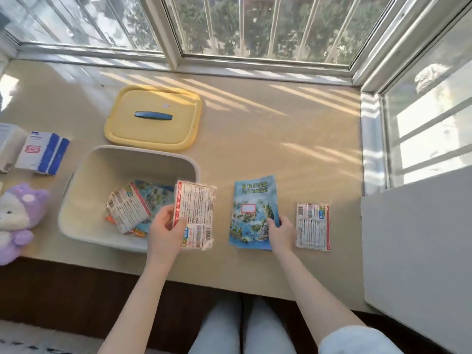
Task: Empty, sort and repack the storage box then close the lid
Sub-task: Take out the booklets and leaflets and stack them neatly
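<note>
The white storage box [84, 180] stands open on the beige sill, with a few packets and a blue booklet [132, 210] left inside. Its yellow lid [153, 118] with a blue handle lies flat just behind it. My left hand [164, 228] grips a red-and-white printed packet [195, 213] over the box's right rim. My right hand [281, 229] rests with fingers on the lower right corner of a blue map booklet [252, 213] lying on the sill. A second packet [313, 227] lies flat to the right of that hand.
At the left edge are a white-and-blue carton [42, 153], another white box [9, 146] and a purple plush toy [18, 215]. Window frames [255, 60] bound the sill behind and to the right. A grey panel [419, 238] stands at the right. My knees [242, 328] are below.
</note>
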